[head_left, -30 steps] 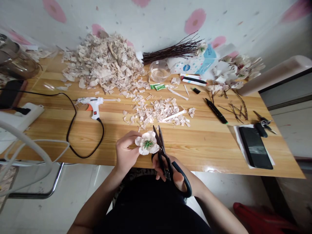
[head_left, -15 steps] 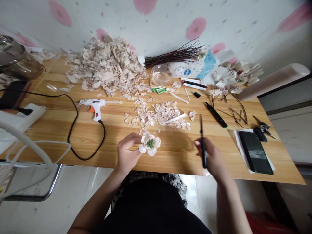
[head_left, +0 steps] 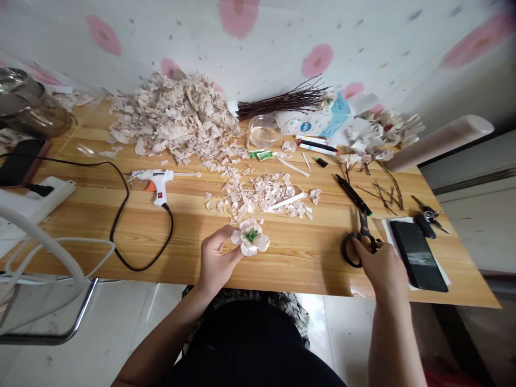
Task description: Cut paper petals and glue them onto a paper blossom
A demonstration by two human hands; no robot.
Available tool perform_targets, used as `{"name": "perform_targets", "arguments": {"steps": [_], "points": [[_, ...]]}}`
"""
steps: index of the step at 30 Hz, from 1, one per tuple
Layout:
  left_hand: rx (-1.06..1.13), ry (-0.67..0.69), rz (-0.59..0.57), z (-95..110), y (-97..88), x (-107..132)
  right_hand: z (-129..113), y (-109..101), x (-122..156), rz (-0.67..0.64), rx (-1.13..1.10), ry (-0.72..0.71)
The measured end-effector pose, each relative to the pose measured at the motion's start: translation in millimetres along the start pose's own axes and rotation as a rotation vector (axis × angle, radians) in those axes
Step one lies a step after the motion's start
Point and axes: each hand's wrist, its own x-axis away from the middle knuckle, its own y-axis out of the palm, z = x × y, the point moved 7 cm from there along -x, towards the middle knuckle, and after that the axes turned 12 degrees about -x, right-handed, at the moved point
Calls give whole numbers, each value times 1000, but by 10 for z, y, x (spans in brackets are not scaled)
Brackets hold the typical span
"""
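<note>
My left hand (head_left: 215, 260) pinches a pale handmade flower (head_left: 250, 236) with a green centre, just above the near edge of the wooden table (head_left: 100, 226). Over at the right, my right hand (head_left: 381, 266) rests on the handles of black scissors (head_left: 360, 241) that lie on the table with the blades pointing away from me. Its fingers curl over the handles. A scatter of cut petals (head_left: 262, 191) lies beyond the flower.
A big heap of petals (head_left: 177, 115) fills the back left. A white glue gun (head_left: 157, 180) with a black cord lies left of centre. Dark twigs (head_left: 282, 99), a clear bowl (head_left: 263, 129), a black marker (head_left: 353, 194), a phone (head_left: 417, 255) and keys (head_left: 427, 217) sit right.
My right hand has carried the scissors from beside the flower out to the right and lowered them onto the table. The left hand keeps the flower in nearly the same spot.
</note>
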Motion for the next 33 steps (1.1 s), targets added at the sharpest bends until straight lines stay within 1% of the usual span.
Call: {"name": "perform_targets", "arguments": {"steps": [3,5,7,9,10,12,13,14,15,17,18,19,21,23,25,27,29,33], "points": [[0,44,2,54,-12,15,19,-1,-16,80,-25,-36],[4,106,0,126,-33,7,21,-16,-14,146,-23,-74],[10,174,-7,215,-61,-20,-7,-27,-4,180,-4,-120],[-15,303,-10,360,-100,-52,-89,-58,39,189,-12,-176],[-48,402,-12,459,-120,-58,-166,-95,89,193,-53,-224],[-153,617,-22,670,-151,-40,-401,-208,269,173,-257,-374],[-220,705,-30,764,-162,-23,-563,-269,404,121,-401,-481],[-291,773,-38,849,-171,-4,-745,-320,566,20,-567,-594],[-372,820,-54,923,-174,13,-949,-355,757,-123,-683,-716],[-518,914,-122,1064,-154,72,-1335,-410,1183,-416,-773,-962],[-588,932,-161,1115,-139,94,-1487,-447,1380,-540,-817,-1073],[-631,954,-172,1170,-141,120,-1606,-469,1543,-651,-838,-1160],[-686,980,-169,1252,-145,159,-1755,-492,1733,-798,-873,-1258],[-706,994,-160,1284,-140,184,-1825,-485,1793,-873,-886,-1301],[-705,1010,-163,1274,-123,202,-1857,-470,1812,-914,-875,-1340],[-679,1049,-136,1267,-126,226,-1873,-458,1835,-938,-847,-1382],[-668,1063,-139,1255,-118,238,-1884,-461,1857,-929,-825,-1415],[-677,1017,-205,1230,-71,215,-1892,-499,1887,-882,-822,-1467]]}}
